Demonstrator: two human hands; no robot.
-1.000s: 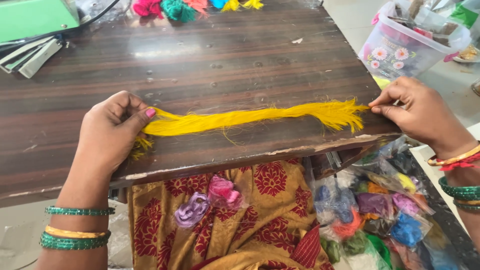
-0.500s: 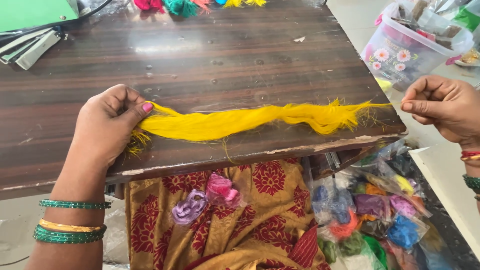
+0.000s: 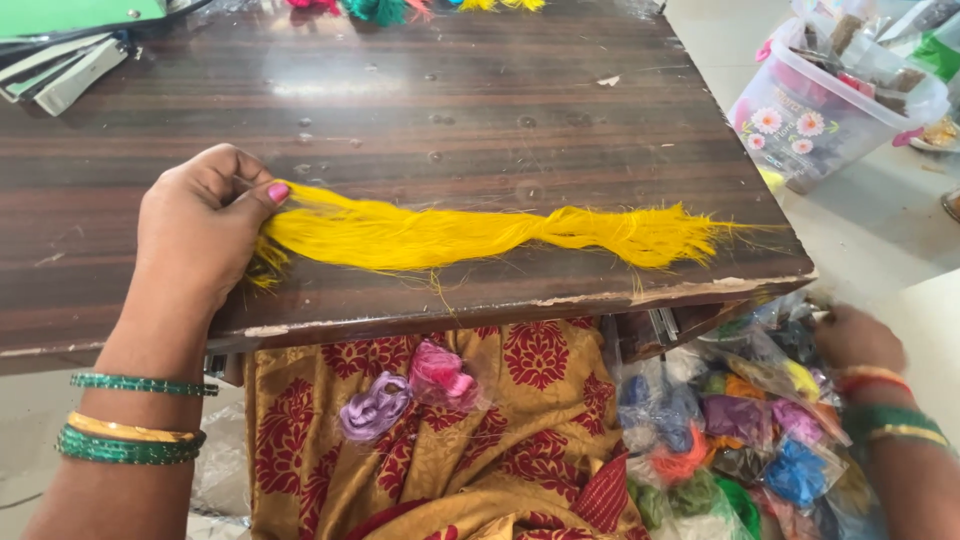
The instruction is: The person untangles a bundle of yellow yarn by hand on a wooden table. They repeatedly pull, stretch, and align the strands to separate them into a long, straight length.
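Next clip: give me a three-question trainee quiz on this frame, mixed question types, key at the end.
1. True or false: the left hand pins one end of the yellow thread bundle to the table.
2. Where is the right hand? A) on the bundle's far end B) down among the bags of coloured thread beside the table C) inside the plastic box
3. Which two small coloured tufts lie on the patterned cloth under the table edge?

Key
1. True.
2. B; it is blurred, so whether it grips anything cannot be told.
3. A pink tuft and a lilac tuft.
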